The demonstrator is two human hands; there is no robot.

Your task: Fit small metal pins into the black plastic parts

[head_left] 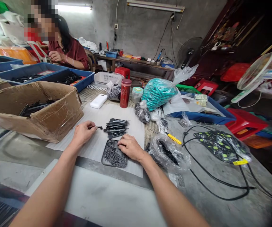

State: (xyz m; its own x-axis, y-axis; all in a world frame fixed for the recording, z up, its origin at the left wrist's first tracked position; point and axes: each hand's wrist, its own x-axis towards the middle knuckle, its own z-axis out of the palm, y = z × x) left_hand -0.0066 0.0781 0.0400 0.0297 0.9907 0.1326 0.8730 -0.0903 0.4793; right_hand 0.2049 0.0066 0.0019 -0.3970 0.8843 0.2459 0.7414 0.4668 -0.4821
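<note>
Obs. 1: Your left hand rests on the white sheet at the desk centre. Its fingers pinch a small black part, which pokes out toward 3 o'clock. Grip: clenched on that part.

Obs. 2: Your right hand lies palm down on the 2 o'clock corner of the black tray. The fingertips are curled into the loose pins that fill it. You cannot tell whether a pin is already grasped; the fingers hide it.

Obs. 3: A pile of black pieces lies on the sheet at 12 o'clock from the tray, between your two hands, all pointing roughly the same way. They look like finished pieces, though that is a judgement.

Progress, as judged: the pile is small and the tray is well stocked with pins, so most of the work appears left. The cardboard box at 10 o'clock holds more long black pieces, which may be either stock or output.

Surroundings: a clear bag of dark parts sits just beside your right wrist at 3 o'clock. A yellow-handled tool lies beyond it. A red flask and a teal bag stand at 12 to 1 o'clock. Another person works at the blue trays at 11 o'clock.
</note>
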